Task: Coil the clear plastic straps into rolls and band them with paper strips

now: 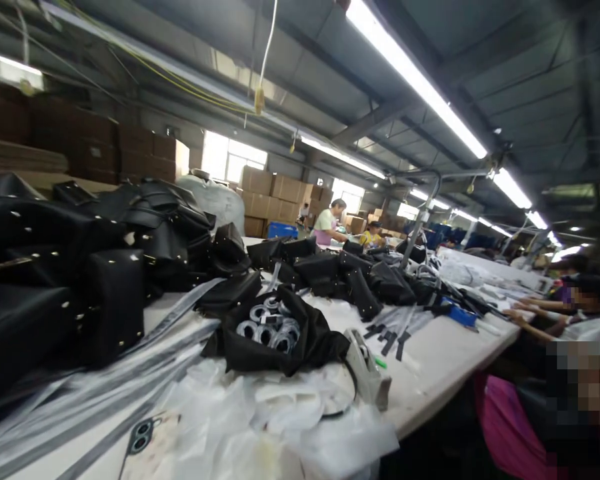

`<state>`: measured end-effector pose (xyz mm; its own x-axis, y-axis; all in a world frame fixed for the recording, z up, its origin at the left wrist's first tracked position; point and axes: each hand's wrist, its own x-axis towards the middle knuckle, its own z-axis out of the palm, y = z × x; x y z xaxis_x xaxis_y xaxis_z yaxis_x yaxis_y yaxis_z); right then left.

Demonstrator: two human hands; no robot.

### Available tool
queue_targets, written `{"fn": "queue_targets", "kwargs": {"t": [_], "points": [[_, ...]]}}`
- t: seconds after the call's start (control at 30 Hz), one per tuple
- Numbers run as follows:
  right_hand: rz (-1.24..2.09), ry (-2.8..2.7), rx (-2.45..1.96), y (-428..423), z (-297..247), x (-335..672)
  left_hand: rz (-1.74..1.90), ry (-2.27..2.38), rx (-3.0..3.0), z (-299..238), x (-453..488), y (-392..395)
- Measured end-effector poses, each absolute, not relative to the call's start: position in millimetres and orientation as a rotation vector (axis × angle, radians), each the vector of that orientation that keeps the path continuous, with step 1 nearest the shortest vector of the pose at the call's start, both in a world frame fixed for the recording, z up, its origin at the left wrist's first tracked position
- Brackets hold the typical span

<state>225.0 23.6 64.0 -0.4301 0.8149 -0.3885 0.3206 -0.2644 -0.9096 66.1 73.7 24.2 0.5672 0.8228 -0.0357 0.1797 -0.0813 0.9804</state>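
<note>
Both of the wearer's own hands are out of view, so I cannot tell whether either is spread, closed or gripping anything. Nearest, at the centre of the frame, a slumped black cloth bag (315, 337) lies open on the white table (430, 380); its mouth shows a heap of clear-and-grey rolls (265, 333), though the lower ones are hidden by the cloth. Just right of it stands a grey holder (367, 373), its form hard to make out, with a small green object (380, 362) beside it.

Crumpled translucent plastic (220, 413) spreads below the bag and runs off the bottom edge. At lower left, a phone-like item (145, 443) with dark round lenses is cut off by the same edge. Long grey strips (180, 353) run diagonally past it, their far ends hidden among glossy black cases (115, 300), which pile up at left and are cropped by the frame. More dark cases (320, 270) crowd the middle, overlapping too much to count.

At the right edge a co-worker (593, 330) is partly pixelated, arms reaching to the table's edge. Two further people, one in pale green and pink (325, 227), one in yellow (373, 237), are small and blurred.
</note>
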Motion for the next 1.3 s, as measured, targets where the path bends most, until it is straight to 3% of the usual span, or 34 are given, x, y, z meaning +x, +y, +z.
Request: {"fn": "queue_targets", "kwargs": {"t": [0.2,0.4,0.53,0.93,1.03,1.2,1.3], "points": [[1.760,-1.648,-1.492,19,69,217,0.636,0.854,1.540,12,73,65],[1.867,-1.476,-1.577,-79,2,203,0.536,0.870,1.372,-50,34,-57],[1.843,-1.298,-1.726,-120,-12,199,0.606,0.934,1.393,-43,19,-111],[2.043,-0.995,-1.541,-109,-12,196,0.705,0.938,1.489,-28,11,-109],[1.831,-1.023,-1.469,-97,14,196,0.677,0.929,1.483,-29,10,-107],[1.205,-1.186,-1.269,-31,64,207,0.610,0.973,1.442,-32,11,-105],[0.946,-1.430,-1.400,9,69,215,0.610,0.991,1.438,-34,10,-106]]}}
